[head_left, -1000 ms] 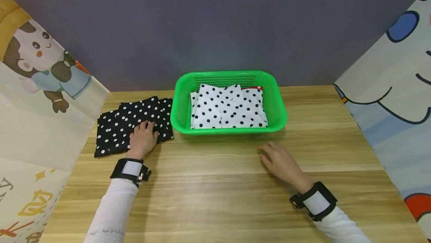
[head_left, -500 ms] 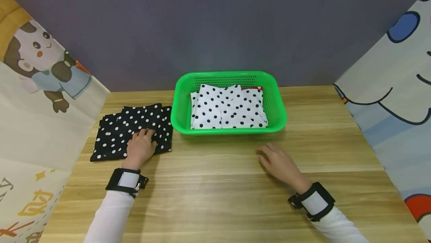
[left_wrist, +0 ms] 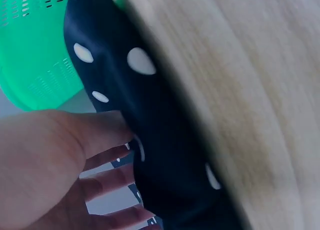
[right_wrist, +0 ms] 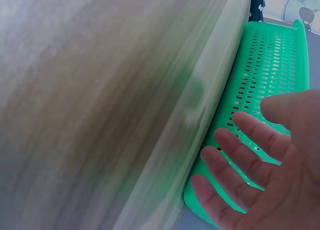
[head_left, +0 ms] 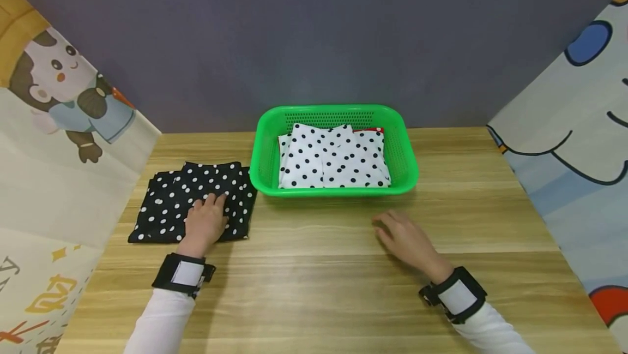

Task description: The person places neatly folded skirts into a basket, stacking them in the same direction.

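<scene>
A folded black cloth with white dots [head_left: 162, 201] lies on the left part of the table, its folds overlapping at the far edge. My left hand [head_left: 205, 220] rests on it, fingers extended over the top. In the left wrist view, the thumb of my left hand [left_wrist: 55, 155] touches the cloth's rounded near edge [left_wrist: 150, 109] and the fingers are spread. Right of the cloth, my right hand [head_left: 407, 239] stays low over the table with nothing in it. Seen from the right wrist, the loosely bent fingers of that right hand [right_wrist: 265, 175] are spread apart.
A green perforated basket [head_left: 333, 192] stands at the table's back, beside the black cloth. Inside lie folded white cloths with black dots [head_left: 324, 157], and a red edge [head_left: 375, 129] shows. A dark wall rises behind; printed panels flank the wooden table [head_left: 314, 288].
My left hand and the black cloth have slid toward me and slightly left. The cloth lies straighter. My right hand and the basket have hardly moved.
</scene>
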